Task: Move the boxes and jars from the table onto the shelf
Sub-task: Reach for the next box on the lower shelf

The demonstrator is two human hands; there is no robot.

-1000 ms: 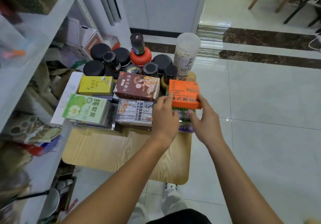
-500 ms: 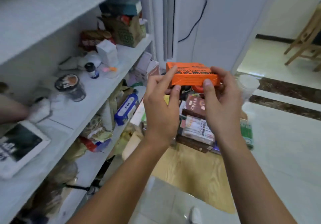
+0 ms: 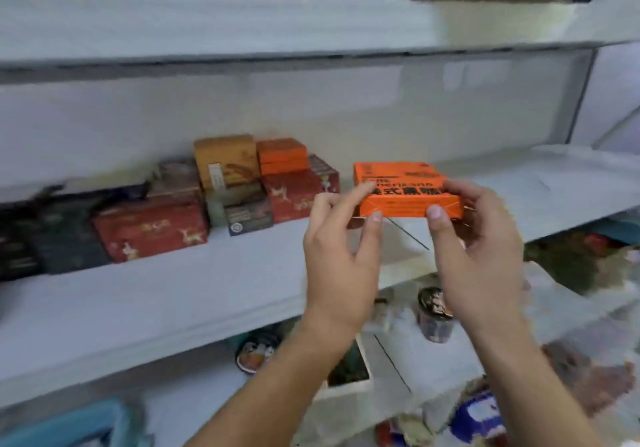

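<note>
Raised from table to shelf [image 3: 242, 273] height: 1 orange box [image 3: 405, 190], pinched between my left hand [image 3: 341, 259] and right hand [image 3: 485, 249], beside stacked boxes [image 3: 263, 186].

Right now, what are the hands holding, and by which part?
The orange box, gripped along its near edge by the left hand and right hand.

The shelf [image 3: 173, 290] looks matt white. The orange box [image 3: 398, 183] is smooth printed card with a slight sheen; at its nine o'clock, a red box [image 3: 149, 231] is glossy card.
</note>
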